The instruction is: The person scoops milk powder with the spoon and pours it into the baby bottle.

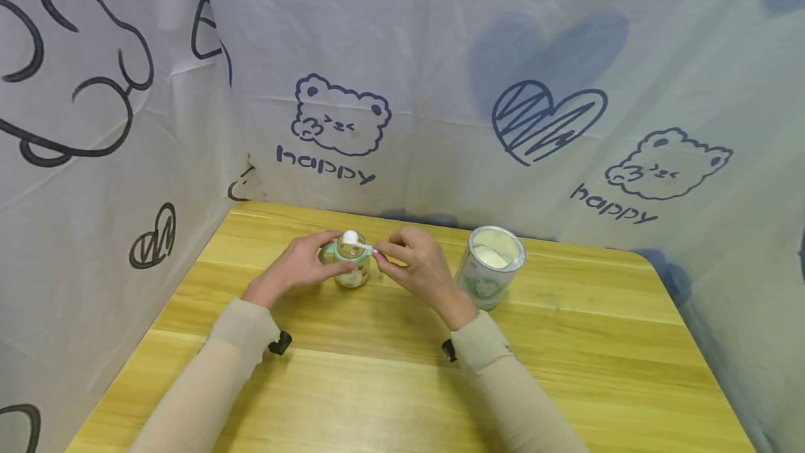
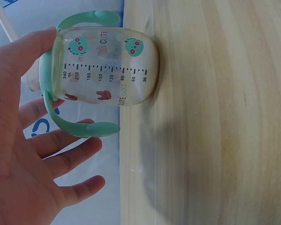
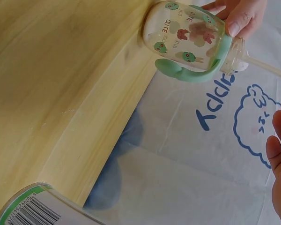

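A clear baby bottle (image 1: 353,276) with a mint-green two-handled ring stands upright on the table. My left hand (image 1: 298,263) holds it at the ring, thumb on the near side and index finger behind; the other fingers spread loosely in the left wrist view. Printed measuring marks and small cartoon figures cover the bottle's wall (image 2: 105,68). My right hand (image 1: 418,268) pinches the thin handle of a white measuring scoop (image 3: 267,67) between thumb and fingers. Heaped white powder (image 1: 349,236) shows in the scoop's bowl, right over the bottle's open mouth.
To the right of my right hand stands an open can (image 1: 484,278) with pale powder (image 1: 489,256) inside. The wooden table (image 1: 377,383) ends at a printed cloth (image 1: 434,159) hanging behind and at the sides.
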`<state>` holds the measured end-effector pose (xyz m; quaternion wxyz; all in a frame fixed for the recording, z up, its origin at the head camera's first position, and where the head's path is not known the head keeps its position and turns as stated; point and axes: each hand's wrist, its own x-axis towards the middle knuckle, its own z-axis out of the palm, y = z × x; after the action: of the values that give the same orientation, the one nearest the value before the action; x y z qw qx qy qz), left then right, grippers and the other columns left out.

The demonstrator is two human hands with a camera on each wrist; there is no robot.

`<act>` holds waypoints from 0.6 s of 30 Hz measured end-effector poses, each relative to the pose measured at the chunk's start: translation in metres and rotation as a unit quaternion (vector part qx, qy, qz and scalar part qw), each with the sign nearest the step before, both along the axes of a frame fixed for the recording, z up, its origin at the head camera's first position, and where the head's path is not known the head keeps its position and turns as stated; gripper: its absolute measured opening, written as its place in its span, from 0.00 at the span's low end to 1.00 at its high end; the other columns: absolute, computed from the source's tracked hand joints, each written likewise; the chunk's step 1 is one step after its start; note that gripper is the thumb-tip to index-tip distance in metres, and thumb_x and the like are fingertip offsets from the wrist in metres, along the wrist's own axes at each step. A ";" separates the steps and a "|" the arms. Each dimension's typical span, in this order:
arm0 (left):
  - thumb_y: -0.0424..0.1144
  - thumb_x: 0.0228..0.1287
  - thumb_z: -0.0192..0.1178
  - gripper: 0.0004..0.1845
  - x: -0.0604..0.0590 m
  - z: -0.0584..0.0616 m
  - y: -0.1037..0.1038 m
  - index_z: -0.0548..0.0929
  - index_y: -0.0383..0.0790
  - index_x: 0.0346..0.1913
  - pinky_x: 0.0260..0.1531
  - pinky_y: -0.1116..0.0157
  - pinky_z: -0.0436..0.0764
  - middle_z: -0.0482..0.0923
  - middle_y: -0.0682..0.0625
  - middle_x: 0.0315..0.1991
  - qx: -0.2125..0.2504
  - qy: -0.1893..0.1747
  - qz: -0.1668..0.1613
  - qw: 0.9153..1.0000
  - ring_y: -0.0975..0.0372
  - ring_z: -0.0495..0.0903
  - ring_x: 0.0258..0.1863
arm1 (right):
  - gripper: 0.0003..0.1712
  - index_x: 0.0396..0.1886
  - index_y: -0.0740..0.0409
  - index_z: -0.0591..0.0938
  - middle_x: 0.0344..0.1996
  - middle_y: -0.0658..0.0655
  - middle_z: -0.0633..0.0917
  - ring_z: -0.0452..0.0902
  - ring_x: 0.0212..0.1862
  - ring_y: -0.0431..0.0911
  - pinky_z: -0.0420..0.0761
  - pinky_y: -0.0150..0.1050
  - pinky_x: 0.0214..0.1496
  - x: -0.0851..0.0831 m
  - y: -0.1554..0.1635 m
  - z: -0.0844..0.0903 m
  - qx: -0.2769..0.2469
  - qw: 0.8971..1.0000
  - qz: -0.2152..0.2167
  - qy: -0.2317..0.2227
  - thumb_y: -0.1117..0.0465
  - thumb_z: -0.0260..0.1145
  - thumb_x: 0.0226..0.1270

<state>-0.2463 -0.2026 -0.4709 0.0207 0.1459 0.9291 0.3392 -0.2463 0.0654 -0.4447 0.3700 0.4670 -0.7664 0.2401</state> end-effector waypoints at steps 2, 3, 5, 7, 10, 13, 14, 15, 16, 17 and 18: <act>0.67 0.63 0.70 0.46 0.000 0.000 0.000 0.73 0.45 0.77 0.72 0.40 0.74 0.76 0.38 0.72 0.000 -0.001 0.001 1.000 0.41 0.76 0.71 | 0.05 0.35 0.52 0.92 0.30 0.53 0.83 0.77 0.30 0.44 0.80 0.36 0.33 0.000 0.000 0.000 -0.001 1.000 0.000 -0.001 0.66 0.79 0.61; 0.67 0.63 0.70 0.46 0.000 -0.001 0.000 0.73 0.45 0.77 0.72 0.40 0.74 0.76 0.38 0.72 0.000 -0.002 0.001 1.000 0.41 0.75 0.71 | 0.05 0.35 0.52 0.92 0.30 0.53 0.83 0.77 0.30 0.44 0.80 0.36 0.33 0.000 0.000 -0.001 -0.003 1.000 0.001 -0.003 0.66 0.79 0.61; 0.68 0.63 0.70 0.46 -0.001 -0.001 0.000 0.73 0.45 0.77 0.72 0.40 0.74 0.76 0.38 0.72 -0.001 -0.002 0.002 1.000 0.41 0.75 0.72 | 0.05 0.34 0.53 0.92 0.30 0.53 0.83 0.77 0.31 0.45 0.80 0.36 0.34 0.000 0.000 -0.001 -0.008 1.000 0.002 -0.010 0.66 0.78 0.61; 0.68 0.63 0.69 0.47 -0.001 -0.001 0.000 0.72 0.44 0.77 0.72 0.40 0.74 0.76 0.38 0.73 -0.003 -0.001 0.002 1.000 0.41 0.75 0.72 | 0.04 0.34 0.54 0.92 0.30 0.54 0.84 0.78 0.31 0.45 0.81 0.36 0.34 -0.001 0.000 -0.002 -0.017 1.000 0.004 -0.019 0.67 0.79 0.60; 0.68 0.63 0.69 0.47 0.000 -0.001 0.000 0.72 0.43 0.77 0.72 0.40 0.73 0.75 0.37 0.73 -0.006 -0.001 0.001 1.000 0.40 0.74 0.72 | 0.03 0.33 0.57 0.93 0.30 0.55 0.84 0.78 0.30 0.45 0.81 0.36 0.33 -0.001 0.000 -0.003 -0.029 0.999 0.009 -0.033 0.68 0.78 0.60; 0.68 0.63 0.69 0.47 0.000 -0.001 0.000 0.72 0.43 0.77 0.72 0.39 0.73 0.75 0.37 0.73 -0.007 -0.001 0.000 1.000 0.40 0.74 0.72 | 0.03 0.33 0.58 0.93 0.30 0.56 0.84 0.79 0.31 0.46 0.81 0.36 0.33 -0.001 -0.001 -0.003 -0.039 0.998 0.010 -0.043 0.68 0.79 0.59; 0.68 0.63 0.69 0.47 0.000 -0.001 0.000 0.72 0.43 0.77 0.72 0.39 0.73 0.75 0.37 0.73 -0.006 -0.002 0.000 1.000 0.40 0.74 0.72 | 0.03 0.33 0.59 0.93 0.30 0.56 0.84 0.79 0.31 0.46 0.81 0.36 0.33 0.000 -0.001 -0.003 -0.043 0.998 0.010 -0.047 0.69 0.79 0.59; 0.68 0.63 0.69 0.47 0.000 -0.001 0.000 0.72 0.43 0.77 0.72 0.40 0.73 0.75 0.37 0.73 -0.005 -0.002 0.000 1.000 0.40 0.74 0.72 | 0.03 0.34 0.59 0.93 0.30 0.56 0.84 0.79 0.31 0.47 0.82 0.37 0.33 0.000 -0.001 -0.002 -0.046 0.998 0.009 -0.052 0.69 0.79 0.60; 0.67 0.63 0.69 0.47 0.000 -0.001 0.000 0.72 0.43 0.77 0.72 0.40 0.73 0.75 0.37 0.73 -0.005 -0.002 0.001 1.000 0.40 0.74 0.72 | 0.03 0.34 0.59 0.93 0.31 0.56 0.85 0.80 0.32 0.47 0.82 0.37 0.34 0.000 -0.001 -0.002 -0.050 0.997 0.008 -0.058 0.68 0.78 0.60; 0.67 0.63 0.69 0.47 0.000 -0.001 0.000 0.72 0.43 0.77 0.72 0.40 0.73 0.75 0.37 0.73 -0.005 -0.003 0.001 1.000 0.41 0.74 0.72 | 0.03 0.34 0.60 0.93 0.31 0.57 0.85 0.80 0.32 0.47 0.83 0.37 0.34 0.001 -0.001 -0.003 -0.055 0.996 0.007 -0.066 0.68 0.78 0.61; 0.67 0.63 0.69 0.47 0.000 -0.001 0.000 0.72 0.43 0.77 0.72 0.40 0.73 0.75 0.37 0.73 -0.004 -0.002 0.001 1.000 0.41 0.74 0.72 | 0.03 0.34 0.60 0.93 0.31 0.57 0.85 0.81 0.32 0.48 0.83 0.38 0.34 0.001 -0.002 -0.003 -0.063 0.995 0.007 -0.075 0.69 0.78 0.61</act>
<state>-0.2463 -0.2021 -0.4719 0.0232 0.1443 0.9306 0.3357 -0.2453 0.0637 -0.4478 0.3379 0.4288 -0.7723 0.3249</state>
